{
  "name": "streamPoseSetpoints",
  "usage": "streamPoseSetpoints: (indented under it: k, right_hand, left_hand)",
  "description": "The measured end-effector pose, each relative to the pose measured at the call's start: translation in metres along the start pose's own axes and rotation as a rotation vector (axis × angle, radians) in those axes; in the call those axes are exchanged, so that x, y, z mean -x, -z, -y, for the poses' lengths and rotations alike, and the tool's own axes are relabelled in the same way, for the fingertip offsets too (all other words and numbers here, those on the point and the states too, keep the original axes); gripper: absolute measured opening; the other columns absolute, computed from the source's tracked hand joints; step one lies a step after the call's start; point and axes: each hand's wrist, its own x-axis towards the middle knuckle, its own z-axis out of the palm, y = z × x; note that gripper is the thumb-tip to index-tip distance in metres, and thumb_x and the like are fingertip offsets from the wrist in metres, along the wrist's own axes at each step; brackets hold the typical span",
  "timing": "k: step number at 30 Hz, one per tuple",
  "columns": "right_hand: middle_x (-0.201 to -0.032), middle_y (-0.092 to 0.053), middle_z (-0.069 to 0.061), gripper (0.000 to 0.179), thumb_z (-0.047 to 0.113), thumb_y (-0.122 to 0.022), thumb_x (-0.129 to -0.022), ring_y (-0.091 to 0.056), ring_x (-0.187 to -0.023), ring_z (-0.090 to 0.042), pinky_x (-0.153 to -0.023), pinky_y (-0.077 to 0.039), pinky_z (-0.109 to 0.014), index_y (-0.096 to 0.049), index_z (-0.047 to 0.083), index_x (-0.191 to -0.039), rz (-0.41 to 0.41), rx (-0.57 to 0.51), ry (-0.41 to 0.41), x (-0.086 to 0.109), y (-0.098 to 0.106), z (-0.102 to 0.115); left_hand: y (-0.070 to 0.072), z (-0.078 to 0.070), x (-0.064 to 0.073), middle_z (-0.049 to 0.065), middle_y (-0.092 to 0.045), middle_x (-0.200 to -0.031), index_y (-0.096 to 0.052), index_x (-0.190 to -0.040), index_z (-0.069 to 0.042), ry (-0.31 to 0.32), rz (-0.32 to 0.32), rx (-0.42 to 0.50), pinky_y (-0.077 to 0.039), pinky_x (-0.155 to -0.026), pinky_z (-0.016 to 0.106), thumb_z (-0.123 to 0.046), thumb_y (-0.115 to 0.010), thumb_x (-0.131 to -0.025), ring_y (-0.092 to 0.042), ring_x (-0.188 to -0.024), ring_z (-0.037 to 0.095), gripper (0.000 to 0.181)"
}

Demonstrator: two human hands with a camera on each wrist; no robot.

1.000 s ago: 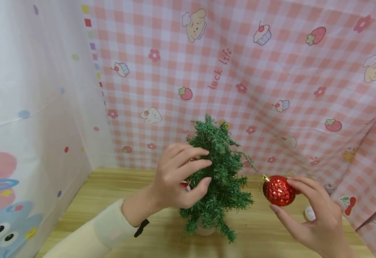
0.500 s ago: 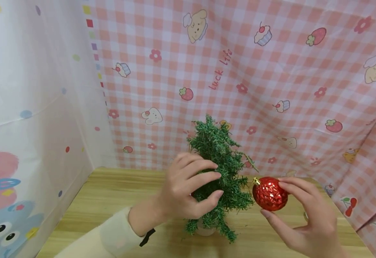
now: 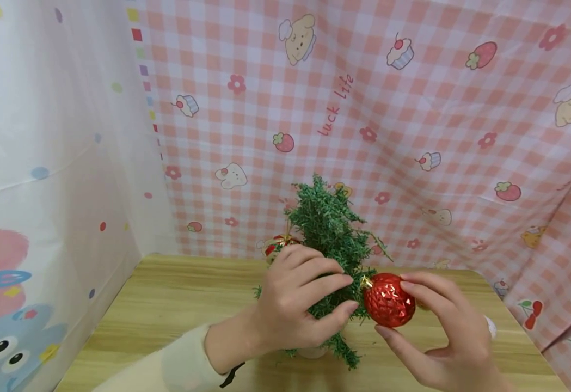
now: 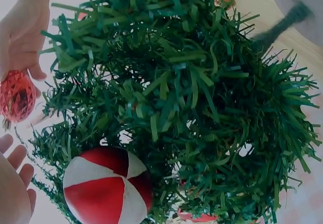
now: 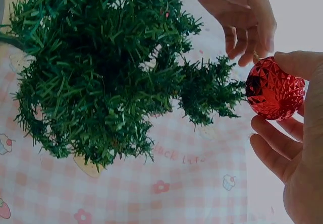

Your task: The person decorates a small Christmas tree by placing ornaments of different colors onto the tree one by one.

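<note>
In the head view my right hand [image 3: 454, 337] pinches a red faceted Christmas bauble [image 3: 390, 300] between thumb and fingers. Its gold cap points toward my left hand [image 3: 297, 305], whose fingers are loosely curved with nothing between them, just short of the cap. Behind both hands stands a small green artificial Christmas tree [image 3: 326, 212], its lower part partly hidden. The right wrist view shows the faceted bauble [image 5: 275, 90] in my right fingers, close to the left hand's fingertips. A red-and-white ball [image 4: 108, 186] hangs on the tree in the left wrist view.
A red-and-gold ornament [image 3: 276, 246] hangs at the tree's left side. Partly hidden behind my right hand, a white round thing [image 3: 491, 328] rests on the wooden table [image 3: 182, 294]. Checked fabric [image 3: 246, 43] forms the back wall, with white printed fabric [image 3: 69, 163] at left.
My right hand has carried the red bauble leftward, in front of the tree's right side. My left hand has shifted right and slightly down toward it, uncovering the ornament at the tree's left.
</note>
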Motion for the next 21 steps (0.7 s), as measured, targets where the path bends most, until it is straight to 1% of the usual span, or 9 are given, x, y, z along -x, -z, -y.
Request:
streamPoseSetpoints:
  k: [5,7,11,13,16,19,21]
  right_hand:
    - [-0.103,-0.067,-0.031,0.053,0.032,-0.080,-0.094,-0.067,-0.104,-0.017,-0.092,-0.052,-0.014,-0.067,-0.017,-0.108,-0.011,0.005,0.019,0.000,-0.006,0.001]
    - [-0.102,-0.067,-0.032,0.052,0.032,-0.080,-0.094,-0.067,-0.102,-0.018,-0.092,-0.052,-0.015,-0.067,-0.016,-0.107,-0.019,0.015,0.024,0.000,-0.007,0.002]
    - [-0.101,-0.068,-0.031,0.052,0.032,-0.080,-0.094,-0.067,-0.101,-0.018,-0.091,-0.053,-0.015,-0.067,-0.016,-0.107,-0.022,0.022,0.024,0.000,-0.008,0.002]
    - [-0.102,-0.068,-0.031,0.052,0.033,-0.080,-0.094,-0.067,-0.102,-0.016,-0.091,-0.053,-0.015,-0.067,-0.016,-0.108,-0.015,0.023,0.015,0.000,-0.007,0.002]
    - [-0.104,-0.067,-0.031,0.053,0.033,-0.079,-0.094,-0.067,-0.105,-0.015,-0.090,-0.053,-0.014,-0.067,-0.017,-0.109,-0.004,0.021,0.002,0.001,-0.006,0.002]
    - [-0.105,-0.067,-0.031,0.054,0.034,-0.079,-0.095,-0.067,-0.107,-0.014,-0.090,-0.053,-0.014,-0.067,-0.017,-0.109,0.012,0.026,-0.009,0.003,-0.005,0.001]
    - [-0.106,-0.067,-0.031,0.055,0.034,-0.078,-0.095,-0.066,-0.106,-0.014,-0.089,-0.053,-0.014,-0.067,-0.017,-0.111,0.033,0.025,-0.012,0.003,-0.005,0.000]
  left_hand:
    - [-0.002,-0.002,0.001,0.002,-0.076,-0.091,-0.082,-0.091,-0.011,0.008,0.004,-0.008,-0.053,-0.082,0.034,-0.023,-0.070,-0.093,-0.067,-0.086,0.019,0.017]
    - [-0.002,-0.002,0.000,0.001,-0.076,-0.090,-0.082,-0.088,-0.012,0.001,-0.002,-0.013,-0.053,-0.082,0.034,-0.018,-0.069,-0.091,-0.067,-0.085,0.018,0.015]
    - [-0.002,-0.001,0.000,0.000,-0.076,-0.087,-0.082,-0.084,-0.014,-0.023,-0.014,-0.030,-0.052,-0.081,0.033,-0.011,-0.066,-0.089,-0.066,-0.082,0.017,0.018]
    - [-0.001,0.002,0.001,0.000,-0.077,-0.086,-0.082,-0.082,-0.014,-0.046,-0.023,-0.046,-0.052,-0.080,0.033,-0.009,-0.065,-0.089,-0.066,-0.081,0.017,0.019]
    - [0.001,0.007,0.002,0.000,-0.077,-0.086,-0.082,-0.082,-0.013,-0.104,-0.047,-0.085,-0.052,-0.078,0.034,-0.007,-0.066,-0.088,-0.066,-0.079,0.018,0.018]
    - [0.002,0.013,0.003,0.001,-0.078,-0.088,-0.082,-0.084,-0.012,-0.164,-0.065,-0.118,-0.052,-0.077,0.034,-0.006,-0.067,-0.089,-0.067,-0.079,0.019,0.017]
    - [0.003,0.017,0.004,0.002,-0.079,-0.090,-0.082,-0.086,-0.011,-0.189,-0.068,-0.130,-0.051,-0.077,0.035,-0.006,-0.068,-0.091,-0.067,-0.079,0.019,0.016]
